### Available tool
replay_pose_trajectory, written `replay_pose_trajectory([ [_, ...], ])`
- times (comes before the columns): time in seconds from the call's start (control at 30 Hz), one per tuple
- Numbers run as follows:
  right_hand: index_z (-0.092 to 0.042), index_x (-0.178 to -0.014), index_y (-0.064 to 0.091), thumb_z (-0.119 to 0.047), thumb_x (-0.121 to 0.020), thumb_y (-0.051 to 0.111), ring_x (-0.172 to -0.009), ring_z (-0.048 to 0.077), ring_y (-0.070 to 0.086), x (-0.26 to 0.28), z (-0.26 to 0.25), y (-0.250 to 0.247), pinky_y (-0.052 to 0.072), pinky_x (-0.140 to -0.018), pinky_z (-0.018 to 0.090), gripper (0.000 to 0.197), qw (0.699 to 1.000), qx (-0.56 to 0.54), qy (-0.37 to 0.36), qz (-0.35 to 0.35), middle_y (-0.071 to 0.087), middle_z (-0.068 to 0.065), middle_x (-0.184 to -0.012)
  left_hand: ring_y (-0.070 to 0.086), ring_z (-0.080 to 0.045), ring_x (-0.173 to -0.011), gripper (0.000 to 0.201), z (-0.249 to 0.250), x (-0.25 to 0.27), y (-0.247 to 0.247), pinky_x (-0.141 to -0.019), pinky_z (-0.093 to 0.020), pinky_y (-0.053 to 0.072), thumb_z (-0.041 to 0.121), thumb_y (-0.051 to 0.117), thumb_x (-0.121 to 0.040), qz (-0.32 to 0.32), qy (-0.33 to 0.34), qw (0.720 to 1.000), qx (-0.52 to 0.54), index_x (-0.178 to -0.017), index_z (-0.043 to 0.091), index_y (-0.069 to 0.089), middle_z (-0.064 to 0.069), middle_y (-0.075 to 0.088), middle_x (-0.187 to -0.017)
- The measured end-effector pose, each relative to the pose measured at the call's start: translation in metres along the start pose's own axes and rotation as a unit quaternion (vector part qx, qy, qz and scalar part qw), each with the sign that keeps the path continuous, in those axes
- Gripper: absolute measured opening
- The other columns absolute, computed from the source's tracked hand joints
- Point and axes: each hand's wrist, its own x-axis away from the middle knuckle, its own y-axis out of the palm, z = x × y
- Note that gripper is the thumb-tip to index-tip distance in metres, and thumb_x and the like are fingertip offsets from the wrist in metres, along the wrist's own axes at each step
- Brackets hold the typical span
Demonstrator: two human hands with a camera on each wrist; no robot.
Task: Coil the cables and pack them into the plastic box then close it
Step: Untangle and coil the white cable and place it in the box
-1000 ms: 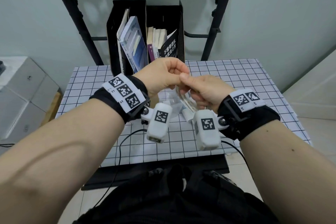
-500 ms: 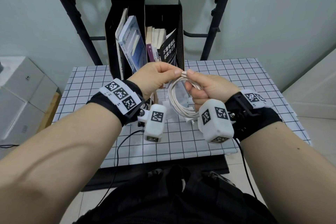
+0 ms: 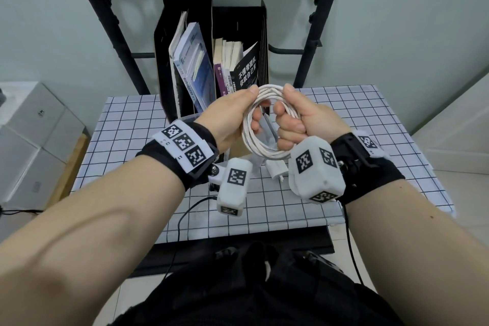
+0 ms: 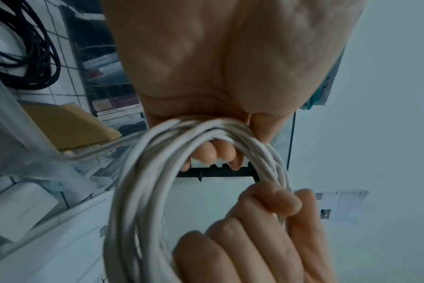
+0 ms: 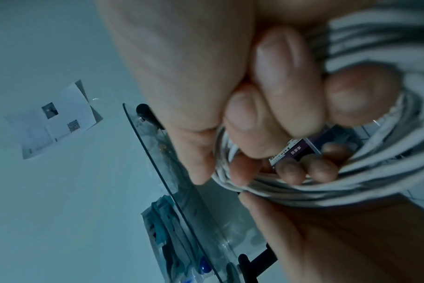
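A white cable (image 3: 260,151) wound into a coil of several loops hangs in the air above the table, between both hands. My left hand (image 3: 251,108) pinches the coil's top left, thumb on top and fingers through the loop (image 4: 138,172). My right hand (image 3: 287,103) grips the right side, fingers curled through the ring (image 5: 303,193). The clear plastic box (image 4: 92,151) stands on the table below and behind my hands, with brown cardboard (image 4: 68,126) in it. A coiled black cable (image 4: 36,57) lies by the box; whether inside it, I cannot tell.
A white charger block (image 3: 276,169) lies on the checked tablecloth (image 3: 344,124) under the coil. Black file holders with books (image 3: 211,61) stand at the table's back, in front of a black metal frame (image 3: 315,34). Grey boxes (image 3: 34,140) sit to the left.
Both hands have risen and drawn slightly apart. The white coil, earlier bunched low between them, is now a round ring held up, with the right fingers curled through it.
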Motion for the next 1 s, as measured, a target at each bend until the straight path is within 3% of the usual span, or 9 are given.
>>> replay_pose_trajectory([
  [0.13,-0.014,-0.074,0.053,-0.047,-0.099,0.041,-0.033,0.009,0.020,-0.001,0.001,0.003,0.005,-0.062,0.037,0.043,0.999,-0.018,-0.031,0.005,0.029,-0.005,-0.041,0.037,-0.013,-0.048,0.030,0.003,-0.001,0.003,-0.055,-0.030,0.036,0.032,0.041,-0.101,0.000,0.036,0.999,-0.016,-0.089,0.010,0.058,0.000,0.042,-0.057],
  [0.27,-0.011,-0.078,0.056,-0.046,-0.100,0.037,-0.035,0.013,0.033,-0.003,-0.001,0.005,0.033,-0.055,0.030,0.045,0.999,0.000,-0.041,0.002,0.041,-0.001,-0.044,0.034,-0.011,-0.048,0.026,0.007,-0.003,0.000,-0.052,-0.026,0.037,0.029,0.042,-0.101,0.010,0.080,0.996,-0.045,-0.086,0.009,0.052,0.001,0.038,-0.059],
  [0.43,-0.005,-0.093,0.064,-0.033,-0.101,0.040,-0.048,0.017,0.060,-0.005,-0.008,0.003,0.050,-0.055,0.026,0.038,0.999,0.003,-0.033,0.018,0.061,0.006,-0.060,0.034,-0.010,-0.049,0.027,0.013,-0.003,-0.005,-0.052,-0.027,0.035,0.030,0.043,-0.100,0.012,0.107,0.985,-0.133,-0.082,0.012,0.054,0.003,0.038,-0.059],
  [0.5,-0.006,-0.094,0.064,-0.031,-0.101,0.041,-0.046,0.018,0.054,-0.006,-0.008,0.003,0.046,-0.057,0.030,0.035,0.999,0.003,-0.023,0.023,0.057,0.006,-0.058,0.034,-0.011,-0.049,0.027,0.014,-0.003,-0.006,-0.053,-0.030,0.034,0.030,0.044,-0.099,0.012,0.109,0.983,-0.147,-0.082,0.013,0.054,0.004,0.038,-0.058],
  [0.57,-0.008,-0.087,0.063,-0.036,-0.099,0.043,-0.039,0.016,0.038,-0.008,-0.007,0.006,0.029,-0.055,0.031,0.036,0.999,0.016,-0.023,0.033,0.046,0.002,-0.049,0.034,-0.010,-0.049,0.027,0.014,-0.003,-0.006,-0.052,-0.028,0.032,0.030,0.045,-0.099,0.007,0.110,0.982,-0.151,-0.079,0.015,0.055,0.004,0.038,-0.058],
  [0.63,-0.011,-0.078,0.059,-0.041,-0.098,0.047,-0.035,0.012,0.025,-0.010,-0.005,0.008,0.009,-0.060,0.036,0.038,0.996,0.050,-0.039,0.057,0.035,-0.002,-0.044,0.035,-0.009,-0.048,0.028,0.014,-0.002,-0.005,-0.050,-0.026,0.032,0.031,0.046,-0.099,0.000,0.106,0.983,-0.151,-0.076,0.018,0.055,0.003,0.040,-0.059],
  [0.67,-0.012,-0.074,0.056,-0.042,-0.098,0.048,-0.034,0.011,0.022,-0.010,-0.005,0.010,0.006,-0.063,0.038,0.039,0.995,0.054,-0.044,0.066,0.032,-0.004,-0.042,0.037,-0.009,-0.048,0.027,0.014,-0.001,-0.004,-0.049,-0.025,0.033,0.031,0.046,-0.099,-0.004,0.099,0.985,-0.144,-0.077,0.018,0.056,0.003,0.042,-0.060],
  [0.77,-0.014,-0.072,0.050,-0.041,-0.099,0.045,-0.032,0.009,0.019,-0.009,-0.003,0.011,0.006,-0.060,0.037,0.039,0.995,0.027,-0.061,0.080,0.028,-0.006,-0.039,0.044,-0.008,-0.050,0.024,0.016,0.000,-0.005,-0.047,-0.022,0.037,0.030,0.044,-0.100,-0.019,0.069,0.992,-0.102,-0.087,0.013,0.056,0.003,0.051,-0.062],
  [1.0,-0.017,-0.071,0.052,-0.045,-0.096,0.050,-0.037,0.011,0.019,-0.009,-0.011,-0.001,0.019,-0.053,0.029,0.038,0.981,-0.092,-0.124,0.116,0.030,-0.006,-0.044,0.058,-0.015,-0.065,0.037,0.013,0.004,-0.010,-0.066,-0.027,0.052,0.032,0.038,-0.101,-0.036,0.034,0.998,-0.050,-0.106,0.004,0.062,-0.006,0.062,-0.077],
])
